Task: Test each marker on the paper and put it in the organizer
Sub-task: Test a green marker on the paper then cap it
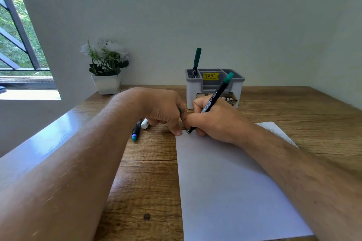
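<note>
Right hand (213, 121) grips teal-capped marker (212, 101), fingers curled round barrel – tip on paper (231, 182) at its far-left corner. Left hand (164, 109) curled round something green, one fingertip pinning that corner. Organizer (214, 89) just behind paper on counter (148, 172), green marker (196, 62) upright inside. Two more markers (136, 130) left of paper.

My left hand (162, 110) covers most of something green at its fingers; I cannot tell what it is. It also hides the far ends of the marker (136, 130) and the white object (145, 123) beside it. My right arm covers part of the paper (225, 182), which the bottom edge cuts off. The organizer's (214, 89) front label is half hidden, its small print unreadable.
</note>
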Available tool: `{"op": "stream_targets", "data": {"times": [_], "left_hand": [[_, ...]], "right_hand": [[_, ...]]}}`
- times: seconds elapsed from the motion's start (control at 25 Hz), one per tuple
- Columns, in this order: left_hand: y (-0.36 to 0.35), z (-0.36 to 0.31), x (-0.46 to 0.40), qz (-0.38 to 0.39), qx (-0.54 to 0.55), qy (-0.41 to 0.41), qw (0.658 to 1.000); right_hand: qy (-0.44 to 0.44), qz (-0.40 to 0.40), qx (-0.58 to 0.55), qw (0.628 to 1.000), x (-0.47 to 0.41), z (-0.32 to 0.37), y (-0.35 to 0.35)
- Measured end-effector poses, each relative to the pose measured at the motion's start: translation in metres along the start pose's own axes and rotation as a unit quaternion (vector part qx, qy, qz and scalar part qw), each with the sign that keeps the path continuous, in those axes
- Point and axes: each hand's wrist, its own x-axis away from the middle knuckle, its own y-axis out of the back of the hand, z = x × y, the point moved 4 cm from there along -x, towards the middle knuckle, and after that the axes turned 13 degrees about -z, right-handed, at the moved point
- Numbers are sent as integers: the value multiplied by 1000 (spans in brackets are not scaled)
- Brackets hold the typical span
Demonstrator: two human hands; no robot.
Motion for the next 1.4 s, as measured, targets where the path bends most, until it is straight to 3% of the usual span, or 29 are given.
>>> {"op": "stream_targets", "data": {"times": [0.2,0.32,0.44,0.52,0.6,0.72,1.12,1.24,1.4], "left_hand": [[1,-2,2,4,5,8,1000],[1,-7,8,7,-4,-4,1000],[8,-12,12,-51,21,-3,998],[16,-15,13,-109,141,25,984],[23,-15,13,-144,315,53,937],[26,-12,11,-210,473,68,853],[17,-5,2,-301,691,110,647],[13,-5,-2,-294,718,99,623],[11,-5,-4,-287,729,81,617]], "right_hand": [[-4,-40,36,999,-2,-2,5],[-22,-25,19,999,-2,-5,4],[-103,-41,-152,982,-6,-13,8],[-166,-34,-279,945,-10,-20,9],[-194,-34,-329,923,-13,-24,11],[-209,-42,-373,903,-16,-23,15],[-156,-142,-490,846,-20,-16,35],[-146,-142,-485,850,-21,-16,36],[-149,-146,-485,849,-21,-17,36]]}}
